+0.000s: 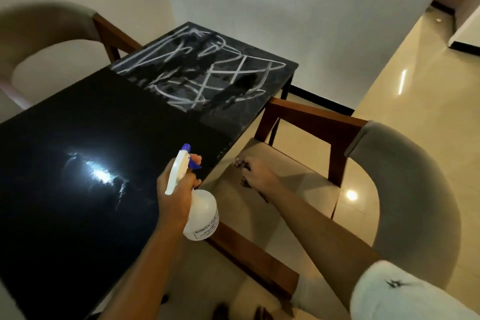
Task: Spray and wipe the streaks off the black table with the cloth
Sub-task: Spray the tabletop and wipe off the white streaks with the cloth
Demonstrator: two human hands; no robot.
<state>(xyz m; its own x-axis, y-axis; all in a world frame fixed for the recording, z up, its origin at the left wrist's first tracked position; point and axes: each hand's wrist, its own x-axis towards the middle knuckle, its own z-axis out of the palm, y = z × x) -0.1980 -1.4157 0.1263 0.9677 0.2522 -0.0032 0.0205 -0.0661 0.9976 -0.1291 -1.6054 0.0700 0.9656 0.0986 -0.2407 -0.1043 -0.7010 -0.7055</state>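
Observation:
The black table [85,117] runs from the lower left to the upper middle, and white streaks [205,70] cover its far end. My left hand [176,189] grips a white spray bottle [200,213] with a blue nozzle over the table's right edge, a finger on the trigger. My right hand [259,176] holds a dark cloth [244,166] over the seat of the chair to the right, off the table. Most of the cloth is hidden under the hand.
A grey upholstered chair with a wooden frame [389,184] stands at the table's right side. Another chair [46,34] stands at the left. A white wall [285,8] lies behind the table, and a glossy tiled floor [415,86] extends to the right.

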